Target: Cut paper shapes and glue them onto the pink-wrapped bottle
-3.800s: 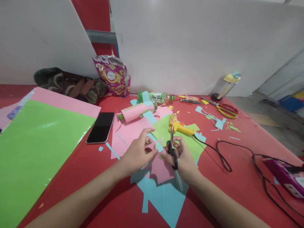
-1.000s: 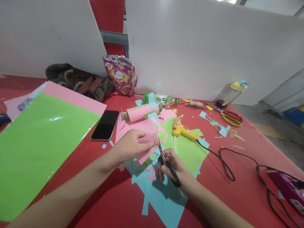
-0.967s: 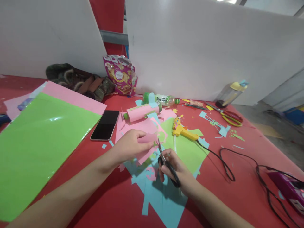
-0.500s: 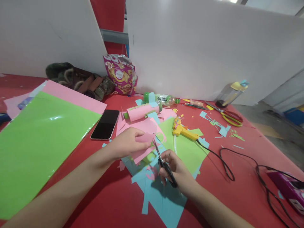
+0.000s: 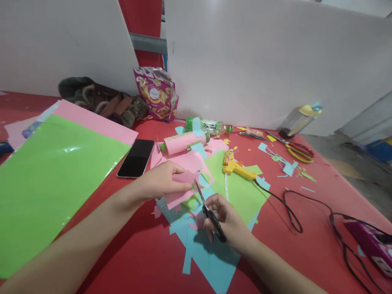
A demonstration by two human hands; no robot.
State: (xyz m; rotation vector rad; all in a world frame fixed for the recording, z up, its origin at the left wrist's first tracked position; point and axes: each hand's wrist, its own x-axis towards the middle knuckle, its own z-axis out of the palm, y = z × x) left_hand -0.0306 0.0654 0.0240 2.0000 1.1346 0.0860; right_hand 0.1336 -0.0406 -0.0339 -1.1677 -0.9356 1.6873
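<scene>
My left hand (image 5: 159,181) pinches a pink paper piece (image 5: 180,192) just above the red table (image 5: 128,253). My right hand (image 5: 228,220) grips black-handled scissors (image 5: 208,210), whose blades point up and left into the pink paper's edge. Blue paper (image 5: 208,257) and a green sheet (image 5: 241,192) lie under both hands. A pink paper roll (image 5: 182,143) sits a little beyond the hands.
Large green (image 5: 45,171) and pink sheets lie at left beside a black phone (image 5: 136,158). A yellow glue gun (image 5: 237,168) with a black cord (image 5: 290,212) lies right of centre. Red-handled scissors (image 5: 295,150), a bottle (image 5: 294,120), a snack bag (image 5: 156,94) and white boards stand behind.
Both hands have shifted slightly left with the pink paper; the scissors kept working along its edge. A small pink offcut lies on the blue paper below.
</scene>
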